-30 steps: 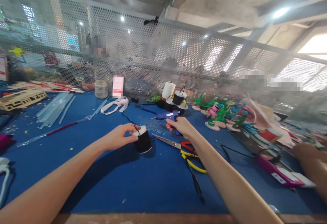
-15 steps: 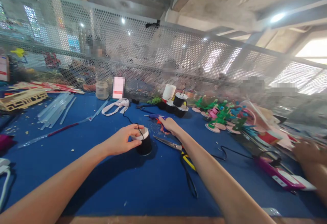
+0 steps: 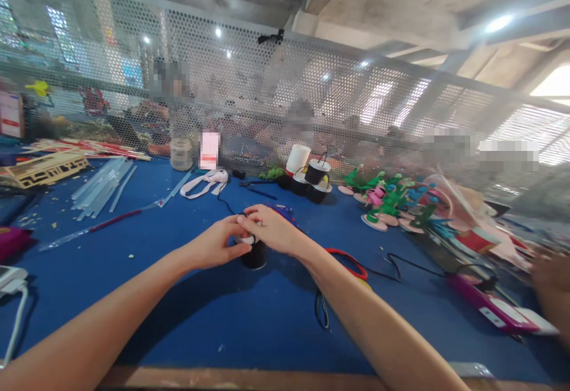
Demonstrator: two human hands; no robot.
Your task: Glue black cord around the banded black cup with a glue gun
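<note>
As both hands meet over a blue worktop (image 3: pixel 178 331), the left hand (image 3: pixel 218 243) grips a small black cylindrical spool with a white top (image 3: pixel 255 254), while the right hand (image 3: pixel 271 229) closes over its top; red-handled scissors (image 3: pixel 351 262) lie just right of them.

A craft workshop: a long blue worktable (image 3: pixel 276 314) strewn with glue sticks (image 3: pixel 100 184), thread spools (image 3: pixel 312 178) and foam flower ornaments (image 3: pixel 389 201), a perforated metal screen (image 3: pixel 267 100) dividing it from other workers' benches, under a bare concrete ceiling
</note>
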